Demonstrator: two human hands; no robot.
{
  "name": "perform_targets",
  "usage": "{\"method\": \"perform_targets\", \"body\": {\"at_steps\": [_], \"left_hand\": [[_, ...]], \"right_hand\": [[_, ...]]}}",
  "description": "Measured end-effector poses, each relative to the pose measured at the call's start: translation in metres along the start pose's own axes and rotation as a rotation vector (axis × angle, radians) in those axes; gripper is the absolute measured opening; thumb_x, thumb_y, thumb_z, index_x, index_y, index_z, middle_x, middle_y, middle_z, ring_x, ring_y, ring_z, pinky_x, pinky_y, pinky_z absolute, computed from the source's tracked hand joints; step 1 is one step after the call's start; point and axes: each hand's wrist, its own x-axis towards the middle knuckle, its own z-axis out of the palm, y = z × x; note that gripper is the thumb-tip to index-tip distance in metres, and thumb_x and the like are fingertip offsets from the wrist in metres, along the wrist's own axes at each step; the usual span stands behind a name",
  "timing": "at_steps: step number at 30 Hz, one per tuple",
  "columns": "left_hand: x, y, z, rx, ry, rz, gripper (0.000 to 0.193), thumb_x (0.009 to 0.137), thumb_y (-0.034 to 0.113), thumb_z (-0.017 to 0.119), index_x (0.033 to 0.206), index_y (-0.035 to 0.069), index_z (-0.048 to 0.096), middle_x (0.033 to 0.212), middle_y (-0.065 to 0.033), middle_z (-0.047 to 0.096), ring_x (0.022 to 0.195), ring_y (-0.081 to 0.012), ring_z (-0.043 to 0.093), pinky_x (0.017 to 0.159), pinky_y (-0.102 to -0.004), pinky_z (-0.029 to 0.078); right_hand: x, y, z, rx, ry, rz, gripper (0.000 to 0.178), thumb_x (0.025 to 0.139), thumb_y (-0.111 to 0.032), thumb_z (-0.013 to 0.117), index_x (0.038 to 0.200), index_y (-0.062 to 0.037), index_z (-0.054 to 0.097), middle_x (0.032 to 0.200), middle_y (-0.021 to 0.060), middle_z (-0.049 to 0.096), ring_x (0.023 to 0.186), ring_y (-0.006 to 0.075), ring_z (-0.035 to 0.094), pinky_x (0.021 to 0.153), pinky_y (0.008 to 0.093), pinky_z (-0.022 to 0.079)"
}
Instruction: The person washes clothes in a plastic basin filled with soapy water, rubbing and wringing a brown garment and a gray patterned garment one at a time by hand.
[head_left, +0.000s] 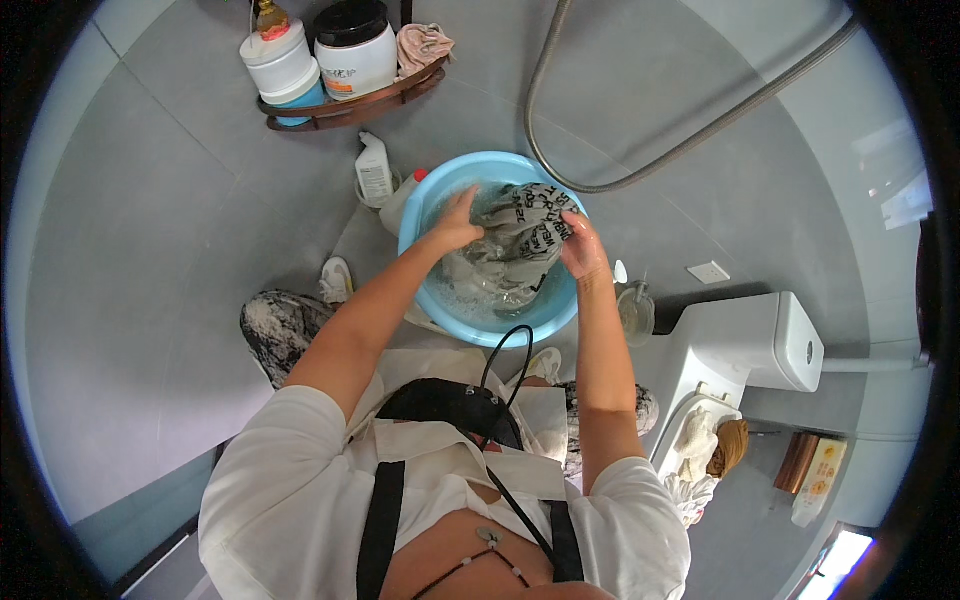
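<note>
A light blue basin (418, 200) holds sudsy water, and in it lies a wet grey garment (525, 225) with dark printed lettering. The cloth is bunched up, partly above the water and partly under it. My left hand (458, 222) is over the basin's left side, fingers stretched out and thumb apart, close to the garment's left edge. At the basin's right side my right hand (583, 248) grips the garment's right edge between thumb and fingers.
A corner shelf (365, 104) with tubs and a pink cloth hangs at the upper left. Bottles, including a white one (374, 170), stand left of the basin. A metal shower hose (690, 135) loops behind it. The toilet (745, 340), with clothes on it, is at the right.
</note>
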Motion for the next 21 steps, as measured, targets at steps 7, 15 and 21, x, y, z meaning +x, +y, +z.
{"method": "perform_targets", "body": {"at_steps": [7, 15, 21], "left_hand": [[0.008, 0.020, -0.010, -0.373, -0.390, -0.302, 0.061, 0.070, 0.011, 0.059, 0.126, 0.011, 0.034, 0.135, -0.0127, 0.021, 0.123, -0.0298, 0.024, 0.094, -0.0366, 0.031], [0.018, 0.014, -0.030, -0.755, 0.070, -0.291, 0.046, 0.067, 0.002, 0.054, 0.112, 0.007, 0.043, 0.110, -0.0090, 0.042, 0.094, -0.0216, 0.045, 0.078, -0.0321, 0.040], [0.015, -0.006, -0.012, 0.074, -0.140, 0.163, 0.059, 0.071, 0.020, 0.061, 0.124, 0.011, 0.038, 0.128, -0.0163, 0.030, 0.116, -0.0302, 0.033, 0.092, -0.0380, 0.033]], "right_hand": [[-0.001, -0.002, 0.003, 0.360, 0.028, -0.069, 0.030, 0.072, -0.020, 0.050, 0.095, -0.0023, 0.057, 0.101, 0.0114, 0.058, 0.095, 0.0271, 0.053, 0.089, 0.0403, 0.038], [-0.007, -0.011, -0.030, -0.819, 0.271, -0.326, 0.035, 0.065, -0.006, 0.054, 0.100, -0.0049, 0.050, 0.091, 0.0087, 0.056, 0.086, 0.0211, 0.052, 0.079, 0.0287, 0.040], [-0.002, 0.015, -0.020, -1.619, 0.064, -0.087, 0.070, 0.066, -0.023, 0.061, 0.129, -0.0118, 0.032, 0.117, 0.0239, 0.044, 0.109, 0.0371, 0.043, 0.094, 0.0393, 0.033]]}}
